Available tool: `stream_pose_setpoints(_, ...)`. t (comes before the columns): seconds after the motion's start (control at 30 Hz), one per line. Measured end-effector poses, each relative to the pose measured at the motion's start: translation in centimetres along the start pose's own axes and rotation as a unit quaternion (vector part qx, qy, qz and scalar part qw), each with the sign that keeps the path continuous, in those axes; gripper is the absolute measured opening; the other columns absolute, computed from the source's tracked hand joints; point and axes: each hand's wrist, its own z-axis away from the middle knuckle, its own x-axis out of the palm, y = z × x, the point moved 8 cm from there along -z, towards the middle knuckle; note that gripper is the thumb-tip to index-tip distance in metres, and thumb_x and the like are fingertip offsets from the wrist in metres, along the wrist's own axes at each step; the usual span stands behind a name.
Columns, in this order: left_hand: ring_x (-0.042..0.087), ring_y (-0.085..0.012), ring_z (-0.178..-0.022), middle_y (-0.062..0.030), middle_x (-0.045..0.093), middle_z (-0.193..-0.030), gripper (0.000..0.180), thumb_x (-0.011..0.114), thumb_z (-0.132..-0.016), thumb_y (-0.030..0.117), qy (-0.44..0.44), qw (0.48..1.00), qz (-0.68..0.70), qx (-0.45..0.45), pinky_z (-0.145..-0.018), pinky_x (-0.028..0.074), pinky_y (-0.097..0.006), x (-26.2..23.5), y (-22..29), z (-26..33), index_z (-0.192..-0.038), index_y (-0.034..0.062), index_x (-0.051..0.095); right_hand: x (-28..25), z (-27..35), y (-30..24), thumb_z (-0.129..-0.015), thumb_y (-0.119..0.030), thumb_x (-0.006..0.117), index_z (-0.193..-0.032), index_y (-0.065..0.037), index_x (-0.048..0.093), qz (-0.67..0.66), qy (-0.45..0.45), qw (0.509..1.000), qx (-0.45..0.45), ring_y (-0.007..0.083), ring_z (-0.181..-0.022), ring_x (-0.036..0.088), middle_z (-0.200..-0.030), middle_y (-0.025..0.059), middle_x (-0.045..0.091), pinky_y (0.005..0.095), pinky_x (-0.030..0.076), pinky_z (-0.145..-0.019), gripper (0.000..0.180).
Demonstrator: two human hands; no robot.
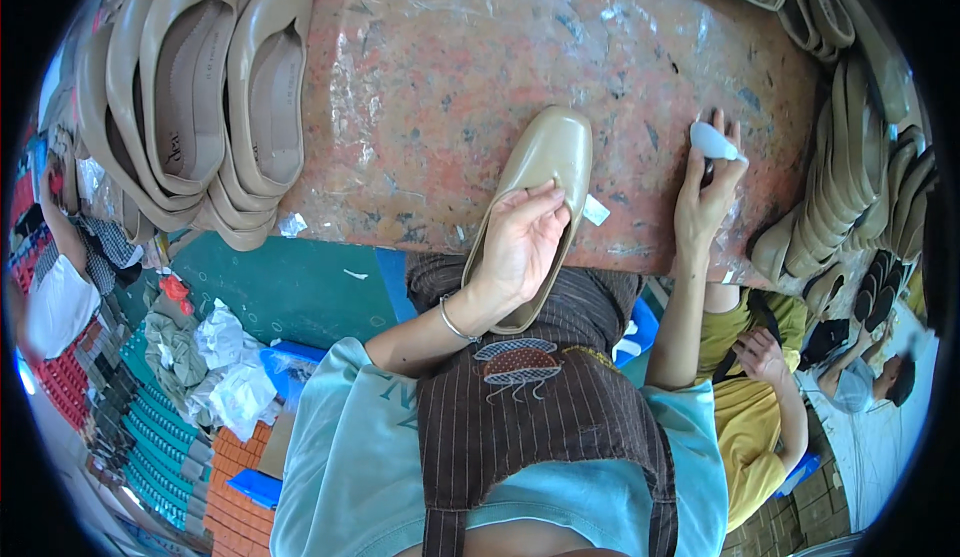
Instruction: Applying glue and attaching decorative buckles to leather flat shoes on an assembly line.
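Note:
A glossy beige square-toed slip-on shoe point(552, 147) is tilted at the table's near edge, its toe pointing away from me and its heel over my lap. My left hand point(520, 237) grips it at the throat of the opening, with thumb and fingertips pressed together on the upper's edge. To the right, my right hand point(705, 197) is raised over the table, its fingers closed around a small white squeeze bottle point(714, 142). A dark round part shows beneath the bottle, between the fingers. The bottle is apart from the shoe.
The worn red-brown table point(440, 57) carries stacked beige shoes point(270, 87) at the left and rows of more shoes point(840, 177) at the right. A white paper tag point(595, 210) lies beside the held shoe. A person in yellow point(760, 397) sits close on my right.

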Motion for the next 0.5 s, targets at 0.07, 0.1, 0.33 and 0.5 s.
stream_pose_setpoints(0.07,0.061,-0.0174,-0.098,-0.0094,0.065,-0.095,0.012,0.056,-0.083,-0.008,-0.011,1.000,0.020,-0.013,-0.097,0.045,-0.034,-0.2,-0.1,0.0,-0.079,0.0005,0.063,-0.9,1.2,-1.2,-0.085,0.001,0.054,-0.118,0.006,0.044,-0.001,0.013,1.000,0.015,0.0356,-0.133,0.034,-0.136,0.0193,0.046,0.0446,0.026,-0.109,0.035)
stream_pose_setpoints(0.1,0.061,-0.0174,-0.098,-0.0094,0.065,-0.095,0.012,0.056,-0.083,-0.008,-0.018,1.000,0.022,-0.010,-0.097,0.045,-0.034,-0.4,-0.2,0.0,-0.079,0.0005,0.063,-2.8,2.1,-2.5,-0.084,0.005,0.055,-0.116,0.007,0.046,-0.010,0.110,0.994,0.006,0.0336,-0.133,0.034,-0.137,0.0202,0.043,0.0427,0.027,-0.109,0.033)
stream_pose_setpoints(0.33,0.061,-0.0176,-0.090,-0.0085,0.064,-0.088,0.013,0.056,-0.082,-0.008,-0.010,1.000,0.015,-0.007,-0.087,0.048,-0.031,-0.7,0.2,0.1,-0.076,0.0022,0.060,2.9,-5.3,-14.8,-0.075,0.000,0.065,-0.102,-0.007,0.063,-0.125,0.015,0.974,-0.188,0.0285,-0.088,0.061,-0.098,0.0125,0.063,0.0353,0.049,-0.078,0.028)
stream_pose_setpoints(0.5,0.060,-0.0160,-0.087,-0.0070,0.063,-0.086,0.010,0.056,-0.083,-0.005,-0.006,1.000,-0.006,-0.017,-0.084,0.048,-0.030,-0.1,-0.6,-0.5,-0.077,0.0030,0.059,9.3,-12.6,-17.5,-0.079,-0.011,0.066,-0.097,-0.011,0.069,-0.010,0.030,0.971,-0.238,0.0268,-0.081,0.063,-0.088,0.0142,0.063,0.0354,0.051,-0.066,0.019)
